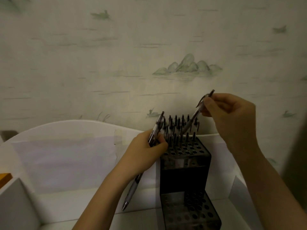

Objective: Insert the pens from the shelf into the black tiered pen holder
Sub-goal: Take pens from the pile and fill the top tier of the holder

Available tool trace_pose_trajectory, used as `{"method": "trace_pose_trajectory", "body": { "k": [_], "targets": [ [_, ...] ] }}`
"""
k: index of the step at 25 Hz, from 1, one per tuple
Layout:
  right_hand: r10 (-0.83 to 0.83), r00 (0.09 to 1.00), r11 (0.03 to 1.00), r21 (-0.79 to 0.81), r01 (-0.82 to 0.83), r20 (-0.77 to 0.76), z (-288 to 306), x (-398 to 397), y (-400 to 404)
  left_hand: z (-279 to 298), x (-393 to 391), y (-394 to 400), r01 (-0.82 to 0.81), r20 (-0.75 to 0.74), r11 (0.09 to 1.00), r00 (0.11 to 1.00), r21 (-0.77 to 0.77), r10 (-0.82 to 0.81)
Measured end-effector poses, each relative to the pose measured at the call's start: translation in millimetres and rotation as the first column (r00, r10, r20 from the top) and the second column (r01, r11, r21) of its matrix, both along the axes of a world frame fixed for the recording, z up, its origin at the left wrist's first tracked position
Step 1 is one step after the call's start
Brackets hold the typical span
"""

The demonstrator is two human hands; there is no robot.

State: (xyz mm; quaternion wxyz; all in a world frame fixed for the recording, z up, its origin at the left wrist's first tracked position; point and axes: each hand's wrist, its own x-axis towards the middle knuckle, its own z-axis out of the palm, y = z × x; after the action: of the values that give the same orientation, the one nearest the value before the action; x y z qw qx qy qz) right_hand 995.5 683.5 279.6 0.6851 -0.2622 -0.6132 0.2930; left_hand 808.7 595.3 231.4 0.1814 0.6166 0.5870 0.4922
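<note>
The holder [184, 170] stands on the white shelf [66, 201], right of its middle, with its back against the shelf's curved rear panel [66, 130]. It is black and stepped: 1 upper tier of round holes and 1 lower tier nearer the camera. The rear rows of the upper tier are filled with upright pens [178, 123], dark caps up; the front rows of that tier and the lower tier show open holes.

The left hand [146, 153] is closed around a bundle of clear pens [156, 130], just beside the holder's upper left corner. Their capped ends rise above the fingers, and 1 long barrel sticks out below the wrist, tip pointing down toward the shelf's front edge.

The right hand [232, 117] is raised above the holder's right rear corner, pinching 1 pen [197, 112] near its clip end between thumb and fingers. This pen is tilted, tip down and to the left among the standing pens; whether it has entered a hole cannot be told.

An orange-brown object [5, 178] sits at the far left edge. Wallpaper [187, 65] with pale green hills and birds covers the wall behind.
</note>
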Motion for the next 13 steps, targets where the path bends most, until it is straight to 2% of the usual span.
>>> {"method": "trace_pose_trajectory", "body": {
  "k": [2, 4, 13],
  "targets": [
    [-0.117, 0.977, 0.99, 0.105, 0.099, 0.176, -5.9, -4.8, 5.7, 2.3, -2.9, 3.1, -0.02, -0.007, 1.0, 1.0, 0.022, 0.02],
    [-0.168, 0.948, 0.983, 0.121, 0.14, 0.271, -13.6, -10.7, 10.6, 4.1, -4.7, 5.2, -0.025, -0.01, 0.999, 1.0, 0.04, 0.025],
    [-0.232, 0.899, 0.969, 0.169, 0.18, 0.372, -17.6, -16.1, 20.8, 3.8, -7.4, 6.9, -0.022, -0.013, 0.998, 1.0, 0.059, 0.023]
  ]
}}
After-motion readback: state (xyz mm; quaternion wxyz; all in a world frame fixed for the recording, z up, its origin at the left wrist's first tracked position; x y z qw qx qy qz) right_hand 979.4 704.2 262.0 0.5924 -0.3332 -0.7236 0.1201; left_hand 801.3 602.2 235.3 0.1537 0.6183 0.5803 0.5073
